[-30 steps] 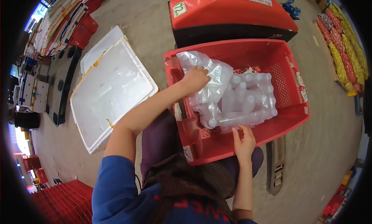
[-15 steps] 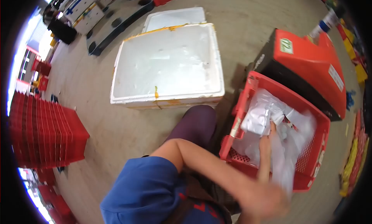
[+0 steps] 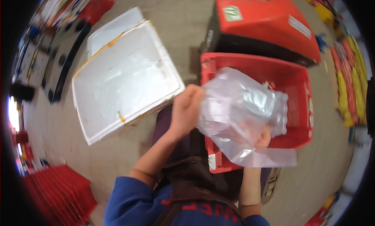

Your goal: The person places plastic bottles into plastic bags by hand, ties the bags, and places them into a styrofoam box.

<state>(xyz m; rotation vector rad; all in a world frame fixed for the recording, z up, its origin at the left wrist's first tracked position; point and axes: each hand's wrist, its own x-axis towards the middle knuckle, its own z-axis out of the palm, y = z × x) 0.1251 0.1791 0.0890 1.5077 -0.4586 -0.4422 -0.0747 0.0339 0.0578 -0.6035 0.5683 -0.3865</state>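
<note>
Clear plastic bag (image 3: 230, 103) over red crate (image 3: 299, 112), long axis roughly left-right, flap pointing right; label (image 3: 233, 13) "72"; my left grip (image 3: 190, 108) pinches its edge, right grip (image 3: 264, 138) can't tell.

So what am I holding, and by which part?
Your left hand grips the clear plastic by its left edge; whether the right hand grips, I can't tell.

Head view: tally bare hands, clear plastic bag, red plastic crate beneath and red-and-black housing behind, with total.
Bare left hand, bare right hand: 2
Clear plastic bag: 1
Red plastic crate: 1
Red-and-black housing: 1
Total: 5
</note>
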